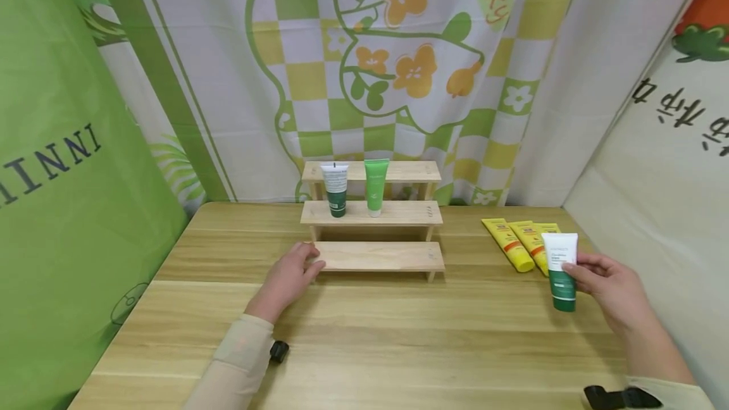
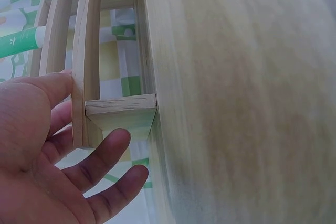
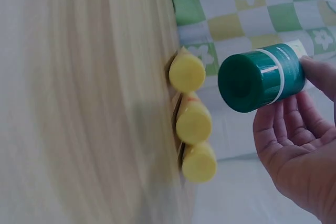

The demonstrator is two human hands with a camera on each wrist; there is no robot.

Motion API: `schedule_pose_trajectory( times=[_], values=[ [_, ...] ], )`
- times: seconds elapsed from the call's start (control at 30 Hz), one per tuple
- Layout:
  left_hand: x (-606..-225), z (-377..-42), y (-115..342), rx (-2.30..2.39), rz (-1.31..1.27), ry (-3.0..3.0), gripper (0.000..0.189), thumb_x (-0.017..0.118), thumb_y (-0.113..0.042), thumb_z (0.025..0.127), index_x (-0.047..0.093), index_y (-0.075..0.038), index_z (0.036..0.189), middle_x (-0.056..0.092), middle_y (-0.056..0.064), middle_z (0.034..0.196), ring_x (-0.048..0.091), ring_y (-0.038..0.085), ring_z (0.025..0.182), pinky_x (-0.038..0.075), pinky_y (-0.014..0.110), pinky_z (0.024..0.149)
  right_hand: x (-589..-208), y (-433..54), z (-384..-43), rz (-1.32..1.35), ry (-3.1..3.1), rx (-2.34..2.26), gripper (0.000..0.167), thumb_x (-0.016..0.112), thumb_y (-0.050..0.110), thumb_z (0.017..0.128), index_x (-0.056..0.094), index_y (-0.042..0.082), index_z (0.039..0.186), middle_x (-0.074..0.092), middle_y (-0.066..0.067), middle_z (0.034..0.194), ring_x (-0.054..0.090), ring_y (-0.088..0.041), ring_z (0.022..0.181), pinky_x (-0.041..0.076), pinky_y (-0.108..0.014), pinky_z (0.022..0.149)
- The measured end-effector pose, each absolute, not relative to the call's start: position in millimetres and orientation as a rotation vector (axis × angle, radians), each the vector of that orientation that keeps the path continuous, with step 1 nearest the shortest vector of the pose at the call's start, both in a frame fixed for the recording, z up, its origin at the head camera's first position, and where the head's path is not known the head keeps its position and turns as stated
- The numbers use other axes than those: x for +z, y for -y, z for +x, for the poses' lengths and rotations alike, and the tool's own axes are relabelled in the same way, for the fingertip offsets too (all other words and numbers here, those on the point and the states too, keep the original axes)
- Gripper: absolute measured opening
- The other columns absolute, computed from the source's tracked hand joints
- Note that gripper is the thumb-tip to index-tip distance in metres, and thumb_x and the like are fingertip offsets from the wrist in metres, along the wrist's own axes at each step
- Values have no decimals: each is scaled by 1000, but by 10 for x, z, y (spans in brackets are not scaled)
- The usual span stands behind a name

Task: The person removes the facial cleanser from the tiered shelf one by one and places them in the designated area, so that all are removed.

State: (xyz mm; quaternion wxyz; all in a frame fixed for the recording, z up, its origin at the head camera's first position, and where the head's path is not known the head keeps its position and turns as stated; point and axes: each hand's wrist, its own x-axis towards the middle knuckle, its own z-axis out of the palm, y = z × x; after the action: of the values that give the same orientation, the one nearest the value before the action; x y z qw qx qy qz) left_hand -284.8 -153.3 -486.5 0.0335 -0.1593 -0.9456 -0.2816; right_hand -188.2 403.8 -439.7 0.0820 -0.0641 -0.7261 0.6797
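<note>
At the left end of the wooden stepped stand (image 1: pixel 378 257), my left hand (image 1: pixel 290 274) grips the lowest board. In the left wrist view its thumb lies on the board's upper face, and the outer fingers spread loosely beside the stand leg (image 2: pixel 121 105). My right hand (image 1: pixel 615 290) holds a white and dark green squeeze tube (image 1: pixel 562 286) upright, cap down, between thumb and fingers. The tube's green cap (image 3: pixel 240 82) faces the right wrist camera. On the middle step stand another white and dark green tube (image 1: pixel 336 192) and a light green tube (image 1: pixel 376 188).
Three yellow tubes (image 1: pixel 509 245) lie side by side on the wooden table (image 1: pixel 398 340) at the right, partly behind the held tube. A patterned curtain (image 1: pixel 319 81) hangs behind the stand. Cloth walls border the table on the left and right.
</note>
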Motion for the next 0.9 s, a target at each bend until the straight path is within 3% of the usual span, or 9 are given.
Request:
schedule_pose_trajectory(
  times=[0.07,0.17,0.37,0.53,0.9],
  values=[
    [-4871,-2852,1532,-859,-493,2907,31,60,-35,99,62,-9,117,58,2,112,63,22,96,51,42,85,-4436,-4091,-1848,-239,2255,1986,14,72,8,91,68,21,95,67,8,85,64,-6,75,55,-23,64],
    [-4868,-2849,1530,-856,-494,2905,31,59,-35,100,62,-9,117,58,2,111,61,21,92,50,41,84,-4500,-4165,-1806,-308,2427,1838,13,71,16,92,66,11,103,65,13,87,63,-5,77,56,-25,65],
    [-4857,-2842,1532,-857,-502,2900,31,59,-34,100,62,-9,117,58,2,110,60,19,89,50,40,83,-4616,-4304,-1770,-424,2658,1633,58,70,29,93,50,-17,123,61,11,92,62,-5,80,57,-29,70],
    [-4839,-2828,1522,-857,-508,2899,30,59,-34,100,62,-9,117,58,2,111,60,22,92,50,41,84,-4684,-4411,-1767,-526,2739,1673,65,70,33,93,47,-17,127,60,2,97,61,-9,80,57,-32,71],
    [-4833,-2827,1518,-864,-482,2912,31,59,-34,100,62,-8,118,57,5,116,60,25,101,49,44,89,-4787,-4568,-1753,-639,2815,1825,71,64,28,96,34,-25,133,67,0,90,66,-15,78,57,-36,71]
  ],
)
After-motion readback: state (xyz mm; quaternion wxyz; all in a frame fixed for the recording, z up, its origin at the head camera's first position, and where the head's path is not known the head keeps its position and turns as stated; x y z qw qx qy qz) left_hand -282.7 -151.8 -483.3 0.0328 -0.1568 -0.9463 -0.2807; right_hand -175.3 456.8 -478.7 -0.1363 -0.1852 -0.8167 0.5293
